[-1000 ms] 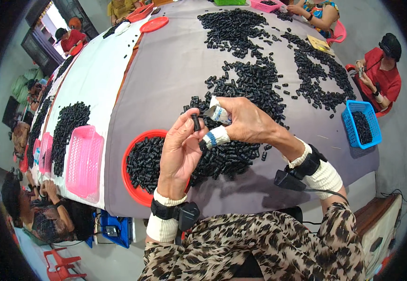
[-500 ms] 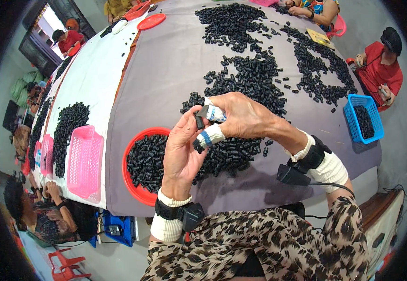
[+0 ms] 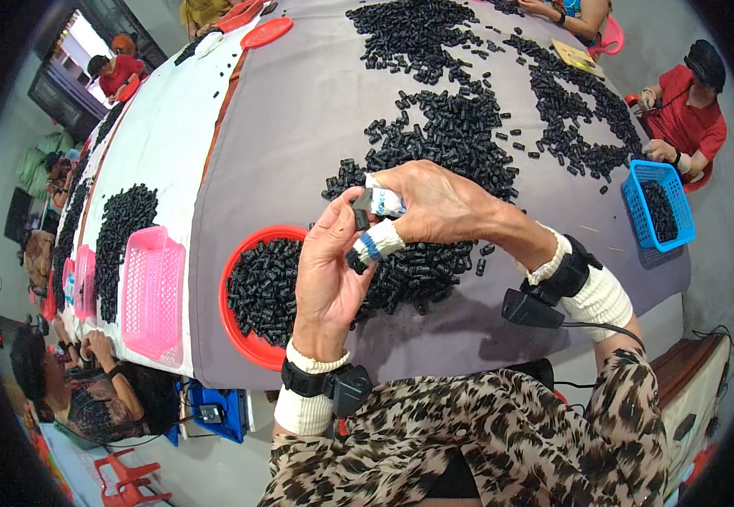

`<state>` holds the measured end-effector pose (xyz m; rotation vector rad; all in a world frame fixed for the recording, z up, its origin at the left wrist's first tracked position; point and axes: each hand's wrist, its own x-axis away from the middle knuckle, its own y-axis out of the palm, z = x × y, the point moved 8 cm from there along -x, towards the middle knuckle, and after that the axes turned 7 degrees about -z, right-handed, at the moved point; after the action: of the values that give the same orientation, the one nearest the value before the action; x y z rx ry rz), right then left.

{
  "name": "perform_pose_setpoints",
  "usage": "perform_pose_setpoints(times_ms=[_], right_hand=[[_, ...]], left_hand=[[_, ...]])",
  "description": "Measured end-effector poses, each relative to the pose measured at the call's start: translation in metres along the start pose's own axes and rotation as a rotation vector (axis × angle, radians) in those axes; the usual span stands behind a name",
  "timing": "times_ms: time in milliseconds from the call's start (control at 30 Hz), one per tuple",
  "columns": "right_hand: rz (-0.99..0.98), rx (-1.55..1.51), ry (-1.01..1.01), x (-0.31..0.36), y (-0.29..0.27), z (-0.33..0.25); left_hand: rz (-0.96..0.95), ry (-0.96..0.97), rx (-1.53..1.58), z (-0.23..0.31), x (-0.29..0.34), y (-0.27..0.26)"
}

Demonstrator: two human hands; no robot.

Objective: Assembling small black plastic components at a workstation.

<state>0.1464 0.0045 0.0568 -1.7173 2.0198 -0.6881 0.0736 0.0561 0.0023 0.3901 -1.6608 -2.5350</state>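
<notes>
Between the fingertips of my left hand [image 3: 330,275] is a small black plastic piece [image 3: 361,220]. My right hand [image 3: 443,201] meets it from the right, its thumb and a finger wrapped in white coverings with blue marks [image 3: 379,242]. A small dark, flat, pointed bit [image 3: 364,201] shows at the right fingertips, against the black piece; I cannot make out its kind. Both hands are closed and held above the table. Beneath them lies a heap of similar black pieces [image 3: 418,275]. A round red tray [image 3: 230,325] full of such pieces stands just left of my left hand.
More black pieces [image 3: 451,139] spread across the grey-covered table [image 3: 282,144]. A blue basket [image 3: 679,232] with black pieces stands at the right edge, near a co-worker in red [image 3: 692,118]. Pink baskets [image 3: 154,291] stand on the white-covered table at left, beside another seated person [image 3: 80,384].
My hands stay almost in place, with only slight finger movement around the black piece. The co-worker at right has brought a hand down near the blue basket.
</notes>
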Motion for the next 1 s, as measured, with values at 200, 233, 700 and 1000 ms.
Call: perform_pose_setpoints(times_ms=[200,233,700,1000], right_hand=[[0.001,0.021,-0.079,-0.002,0.004,-0.002],[0.001,0.021,-0.078,-0.002,0.005,-0.001],[0.121,-0.069,-0.132,0.005,0.003,0.0],[0.168,-0.077,-0.093,0.012,-0.003,-0.001]], left_hand=[[0.016,-0.005,-0.003,0.001,0.002,-0.008],[0.017,-0.006,-0.003,0.0,0.002,-0.008],[0.094,0.028,-0.039,-0.001,0.003,-0.005],[0.086,0.051,-0.14,0.001,0.004,-0.004]])
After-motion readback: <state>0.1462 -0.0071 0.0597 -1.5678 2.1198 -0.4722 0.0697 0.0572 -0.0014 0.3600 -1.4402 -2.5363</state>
